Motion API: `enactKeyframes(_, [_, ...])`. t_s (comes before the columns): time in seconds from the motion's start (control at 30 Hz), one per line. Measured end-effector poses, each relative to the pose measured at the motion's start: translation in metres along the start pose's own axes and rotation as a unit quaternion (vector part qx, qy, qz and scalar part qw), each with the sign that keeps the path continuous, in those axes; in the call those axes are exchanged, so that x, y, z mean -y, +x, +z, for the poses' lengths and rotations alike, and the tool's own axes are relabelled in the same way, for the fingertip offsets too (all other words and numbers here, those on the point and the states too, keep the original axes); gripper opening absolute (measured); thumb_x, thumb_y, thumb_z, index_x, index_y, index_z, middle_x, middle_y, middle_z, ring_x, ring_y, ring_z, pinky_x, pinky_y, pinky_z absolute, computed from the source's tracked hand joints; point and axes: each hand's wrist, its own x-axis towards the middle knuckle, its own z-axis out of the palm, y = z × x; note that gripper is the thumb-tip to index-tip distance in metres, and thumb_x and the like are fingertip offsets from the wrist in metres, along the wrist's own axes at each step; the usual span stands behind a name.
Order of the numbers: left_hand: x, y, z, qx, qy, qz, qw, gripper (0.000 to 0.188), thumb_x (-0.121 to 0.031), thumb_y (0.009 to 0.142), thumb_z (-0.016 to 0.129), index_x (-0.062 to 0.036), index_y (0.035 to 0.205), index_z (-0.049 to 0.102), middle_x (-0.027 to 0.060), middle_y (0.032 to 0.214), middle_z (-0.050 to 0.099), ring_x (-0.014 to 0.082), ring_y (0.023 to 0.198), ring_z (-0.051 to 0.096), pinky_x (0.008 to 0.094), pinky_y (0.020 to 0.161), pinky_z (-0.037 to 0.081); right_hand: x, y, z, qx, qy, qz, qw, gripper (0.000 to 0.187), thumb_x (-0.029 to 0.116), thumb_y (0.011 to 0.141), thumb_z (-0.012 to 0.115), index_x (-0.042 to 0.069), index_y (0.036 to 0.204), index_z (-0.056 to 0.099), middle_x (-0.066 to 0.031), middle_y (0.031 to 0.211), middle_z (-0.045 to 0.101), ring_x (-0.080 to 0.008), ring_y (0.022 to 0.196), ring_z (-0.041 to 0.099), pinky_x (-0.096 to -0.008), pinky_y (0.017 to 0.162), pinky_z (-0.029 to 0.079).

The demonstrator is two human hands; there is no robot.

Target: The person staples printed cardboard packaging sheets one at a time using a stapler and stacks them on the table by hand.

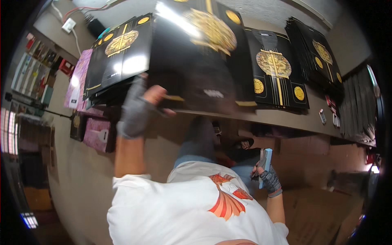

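Right grip (270, 180) holds my blue tool (267, 160) clear of the black panel (196, 61); left grip (136, 107), at its near-left corner, I can't tell if pinching: best steady there.

Black panel (199, 61) blurred, top cut off, left hand (136, 108) blurred, right hand (269, 179) partly behind blue tool (267, 160)

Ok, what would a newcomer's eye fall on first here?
Probably the big, blurred black sheet with gold patterns at top center, the gloved left hand at its lower left edge. Next, the red-and-orange print on the white shirt below; then the blue tool in the gloved right hand, lower right.
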Motion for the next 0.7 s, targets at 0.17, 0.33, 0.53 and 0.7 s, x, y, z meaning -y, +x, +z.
enactKeyframes(0.17, [-0.055, 0.043, -0.14, -0.138, 0.184, 0.121, 0.966, 0.045, -0.021, 0.092, 0.06, -0.0138, 0.134, 0.047, 0.0028, 0.098, 0.057, 0.008, 0.067, 0.054, 0.0181, 0.049, 0.042, -0.009, 0.005, -0.003, -0.004, 0.033, -0.008, 0.999, 0.032, 0.023, 0.089, 0.065, 0.003, 0.111, 0.052, -0.005, 0.088, 0.062, -0.015, 0.083, 0.061, -0.0299, 0.073, 0.051])
enactKeyframes(0.33, [-0.046, 0.084, -0.28, -0.16, 0.377, -0.092, 0.908, 0.059, -0.026, 0.081, 0.066, -0.0098, 0.135, 0.048, 0.0099, 0.093, 0.062, 0.0179, 0.074, 0.06, 0.0329, 0.062, 0.05, 0.009, 0.011, 0.009, 0.004, 0.002, -0.012, 1.0, 0.037, 0.015, 0.082, 0.069, 0.003, 0.113, 0.051, -0.005, 0.09, 0.061, -0.0148, 0.085, 0.061, -0.0289, 0.072, 0.051])
enactKeyframes(0.53, [-0.077, 0.075, -0.135, -0.165, 0.695, 0.177, 0.677, 0.06, -0.038, 0.086, 0.06, -0.0007, 0.132, 0.049, 0.0238, 0.118, 0.06, 0.0395, 0.114, 0.054, 0.0426, 0.097, 0.042, 0.011, 0.009, 0.007, -0.022, 0.072, -0.038, 0.996, 0.044, 0.009, 0.077, 0.072, 0.004, 0.115, 0.05, -0.0054, 0.093, 0.06, -0.0147, 0.085, 0.061, -0.0285, 0.072, 0.052])
enactKeyframes(0.7, [-0.016, 0.075, 0.076, 0.193, 0.405, 0.125, 0.885, 0.045, -0.042, 0.089, 0.063, -0.0013, 0.108, 0.064, 0.0068, 0.087, 0.065, 0.0136, 0.076, 0.06, 0.0271, 0.07, 0.049, 0.004, 0.007, 0.007, -0.076, 0.075, -0.013, 0.994, 0.047, 0.011, 0.078, 0.071, 0.005, 0.119, 0.048, -0.0072, 0.099, 0.06, -0.0179, 0.088, 0.062, -0.0311, 0.075, 0.053])
